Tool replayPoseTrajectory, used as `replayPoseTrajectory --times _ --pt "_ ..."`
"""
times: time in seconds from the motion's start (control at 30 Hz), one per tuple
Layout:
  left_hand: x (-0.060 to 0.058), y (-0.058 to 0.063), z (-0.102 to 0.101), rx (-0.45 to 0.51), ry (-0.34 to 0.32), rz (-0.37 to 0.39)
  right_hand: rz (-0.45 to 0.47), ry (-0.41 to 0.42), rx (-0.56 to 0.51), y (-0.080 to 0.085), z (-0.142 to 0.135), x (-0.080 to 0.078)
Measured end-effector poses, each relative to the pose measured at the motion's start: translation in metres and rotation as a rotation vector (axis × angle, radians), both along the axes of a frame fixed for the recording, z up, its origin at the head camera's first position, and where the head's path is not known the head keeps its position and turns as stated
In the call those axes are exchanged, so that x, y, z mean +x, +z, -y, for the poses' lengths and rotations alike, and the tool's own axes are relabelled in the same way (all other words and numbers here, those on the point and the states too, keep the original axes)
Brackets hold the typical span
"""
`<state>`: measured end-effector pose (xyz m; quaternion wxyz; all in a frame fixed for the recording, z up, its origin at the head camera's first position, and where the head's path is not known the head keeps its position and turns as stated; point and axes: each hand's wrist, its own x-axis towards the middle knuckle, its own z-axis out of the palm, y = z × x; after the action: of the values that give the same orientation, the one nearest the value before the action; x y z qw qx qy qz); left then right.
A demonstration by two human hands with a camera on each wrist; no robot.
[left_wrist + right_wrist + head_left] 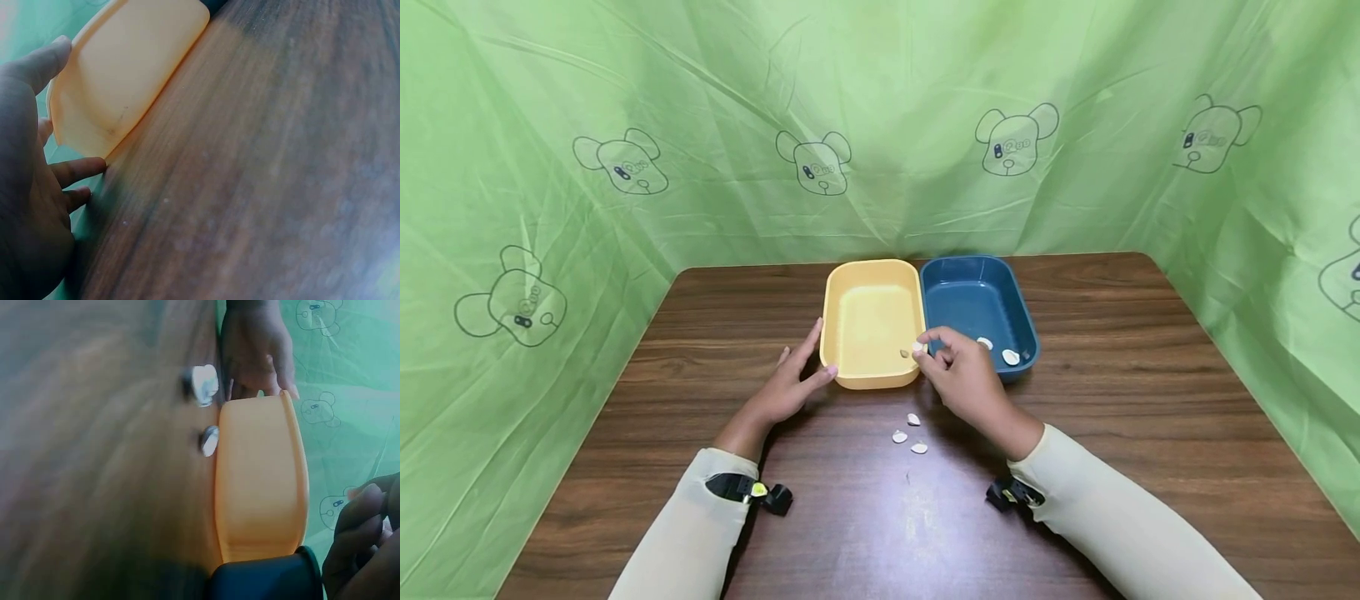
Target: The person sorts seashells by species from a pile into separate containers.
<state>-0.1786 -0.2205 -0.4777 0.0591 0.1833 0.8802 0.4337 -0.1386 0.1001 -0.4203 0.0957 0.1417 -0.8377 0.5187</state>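
My right hand (967,379) pinches a small white shell-like piece (918,346) between thumb and forefinger, above the right rim of the yellow tray (868,382). In the right wrist view, the fingers mostly hide this piece. My left hand (786,387) touches the yellow tray's near left corner, its fingers fairly straight along the outside and the thumb at the rim. A small brown piece (904,353) lies inside that tray. Two white shell-like pieces, one near the front right corner (1011,357), lie in the blue tray (1028,333).
Three white shell-like pieces, including one nearest me (919,448), lie on the dark wooden table (850,517) before the trays. The trays stand side by side near the back edge. A green curtain (910,83) surrounds the table's back and sides.
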Motion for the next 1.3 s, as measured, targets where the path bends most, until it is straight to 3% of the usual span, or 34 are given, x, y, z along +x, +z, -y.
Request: replayPoseTrajectory --times 0.7,0.93,1.3 --pt "0.001 0.002 0.000 0.003 -0.009 0.006 0.198 0.012 -0.098 0.017 0.023 -0.020" --pt "0.001 0.002 0.001 0.006 -0.006 0.007 0.199 0.020 -0.100 0.014 0.023 -0.021" --pt "-0.003 -0.009 0.004 0.061 -0.028 -0.071 0.167 0.012 -0.114 0.021 0.010 -0.016"
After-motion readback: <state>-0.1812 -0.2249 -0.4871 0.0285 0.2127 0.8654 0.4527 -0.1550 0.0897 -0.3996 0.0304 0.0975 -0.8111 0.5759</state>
